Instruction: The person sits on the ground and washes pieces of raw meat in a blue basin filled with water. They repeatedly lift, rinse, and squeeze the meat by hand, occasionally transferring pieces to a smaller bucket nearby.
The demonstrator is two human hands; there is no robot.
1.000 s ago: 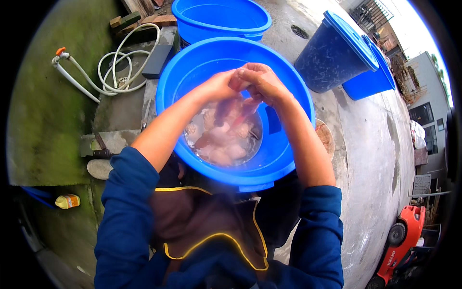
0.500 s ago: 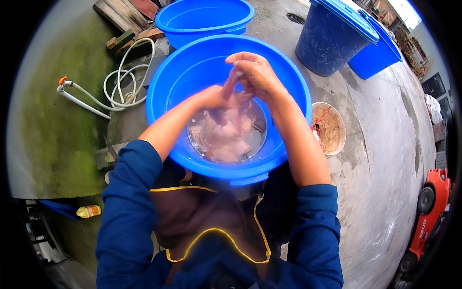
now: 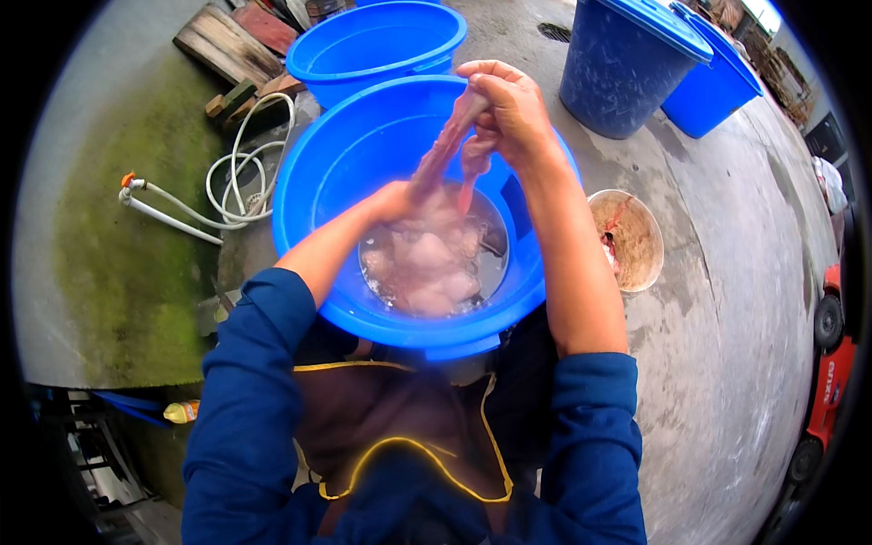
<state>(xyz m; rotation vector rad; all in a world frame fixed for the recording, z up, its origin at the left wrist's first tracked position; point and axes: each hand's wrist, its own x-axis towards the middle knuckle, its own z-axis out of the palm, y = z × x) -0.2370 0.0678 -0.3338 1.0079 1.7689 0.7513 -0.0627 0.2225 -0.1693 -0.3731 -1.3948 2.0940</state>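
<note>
In front of me stands a large round blue tub (image 3: 313, 145) with cloudy water and a heap of pale pink animal gut (image 3: 427, 259) at its bottom. My right hand (image 3: 513, 109) is raised over the tub's far side, its fingers pinching the upper end of a long, slimy length of gut (image 3: 445, 145). A shorter flap hangs beneath that hand. Lower down, close above the water, my left hand (image 3: 397, 200) is closed around the same length, which is stretched slantwise between both hands. Haze blurs the left fingertips.
Another blue tub (image 3: 318, 68) stands behind mine. To the right is a pale bucket (image 3: 649, 241) with brownish contents and reddish scraps. Lidded dark blue bin (image 3: 613, 86), blue bin (image 3: 713, 95) farther right. Left: coiled white hose (image 3: 238, 195), mossy wall (image 3: 118, 272). Red vehicle (image 3: 828, 391) at far right.
My right hand has risen and moved slightly right, drawing the gut up into a longer stretched strip. My left hand stays low, and the view has shifted a little.
</note>
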